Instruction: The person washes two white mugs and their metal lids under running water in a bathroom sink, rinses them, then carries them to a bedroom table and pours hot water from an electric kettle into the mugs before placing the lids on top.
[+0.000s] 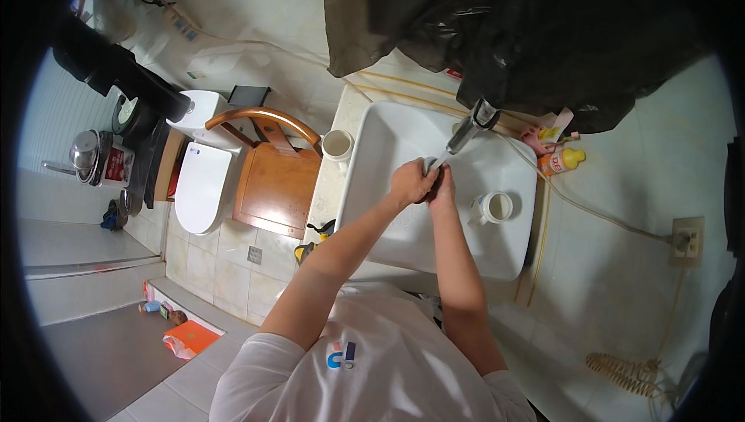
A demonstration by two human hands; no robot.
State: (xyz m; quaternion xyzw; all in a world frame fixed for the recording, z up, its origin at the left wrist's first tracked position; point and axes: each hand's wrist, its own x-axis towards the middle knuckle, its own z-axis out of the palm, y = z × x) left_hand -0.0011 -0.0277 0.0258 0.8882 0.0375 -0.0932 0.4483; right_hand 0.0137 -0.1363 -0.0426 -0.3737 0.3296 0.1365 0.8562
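Over the white sink basin (401,125), my left hand (412,182) and my right hand (443,188) are together around a small dark object (430,192), whose kind I cannot tell. Water runs from the metal faucet (465,134) onto it. Its top edge shows between my hands, while my fingers hide most of the rest. To the right of my right hand, a white mug (495,207) stands inside the basin. Another white mug (337,145) is on the counter, just beyond the basin's left edge.
A yellow-orange bottle (561,161) and pink cloth-like item are right of the basin. Black plastic sheeting (489,20) hangs above the faucet. A cable (611,225) runs to a wall socket (687,241). Left are a wooden chair (276,189) and a white toilet (204,189).
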